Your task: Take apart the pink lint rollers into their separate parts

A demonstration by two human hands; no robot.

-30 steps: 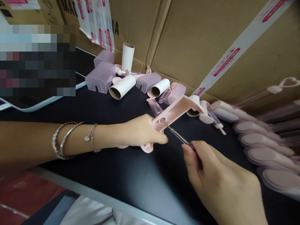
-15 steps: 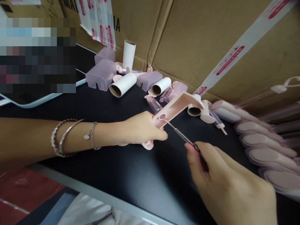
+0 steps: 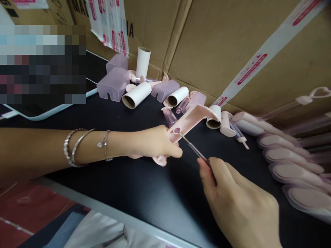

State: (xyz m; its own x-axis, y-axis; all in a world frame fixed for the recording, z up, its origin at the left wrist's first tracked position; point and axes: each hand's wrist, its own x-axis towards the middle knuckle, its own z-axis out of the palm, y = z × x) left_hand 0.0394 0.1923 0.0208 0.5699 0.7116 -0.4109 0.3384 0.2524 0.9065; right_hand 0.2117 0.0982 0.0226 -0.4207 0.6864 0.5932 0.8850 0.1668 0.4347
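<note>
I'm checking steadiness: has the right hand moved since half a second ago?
Yes: against the cardboard box, the right hand has shifted leftward in view, toward the left hand.

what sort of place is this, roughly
Probably a small workshop or packing bench, though the wider room is hidden. A large taped cardboard box, a row of matching pink pieces and the thin tool in the right hand suggest it.

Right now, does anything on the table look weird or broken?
One white tube stands upright near the cardboard box, while the two nearest white tubes lie on their sides, so it looks a bit odd. I can't see any spills, and the pink part in the left hand shows no visible damage.
</note>
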